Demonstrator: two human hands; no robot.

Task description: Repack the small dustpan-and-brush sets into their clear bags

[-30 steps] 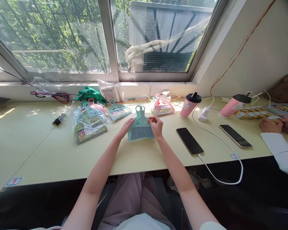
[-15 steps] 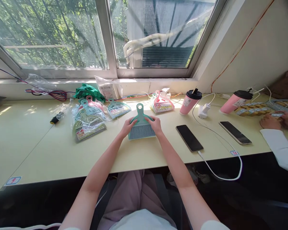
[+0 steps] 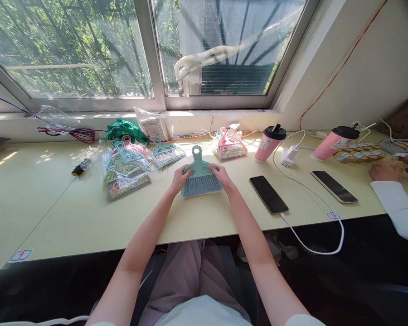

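Observation:
A green hand brush (image 3: 201, 183) with grey bristles lies against a matching dustpan, its looped handle pointing toward the window. My left hand (image 3: 181, 178) grips the left edge of the set, thumb on top. On the opposite edge my right hand (image 3: 221, 175) holds it the same way. The fingers under the set are hidden. Behind it to the right lies a pink brush-and-dustpan set (image 3: 230, 147) with a printed card. Left of my hands are a blue-green set (image 3: 167, 154) and a pile of plastic-wrapped sets (image 3: 125, 174).
Right of my hands lie a phone (image 3: 268, 194) on a white cable, a second phone (image 3: 334, 186), a charger (image 3: 289, 155) and two pink cups (image 3: 269, 144), (image 3: 336, 143). A co-worker's hands (image 3: 387, 170) are at far right. A black-and-yellow tool (image 3: 81, 167) lies left.
The brush and dustpan stay in both my hands, with my right hand shifted very slightly. At far right the co-worker's hands have moved a little apart.

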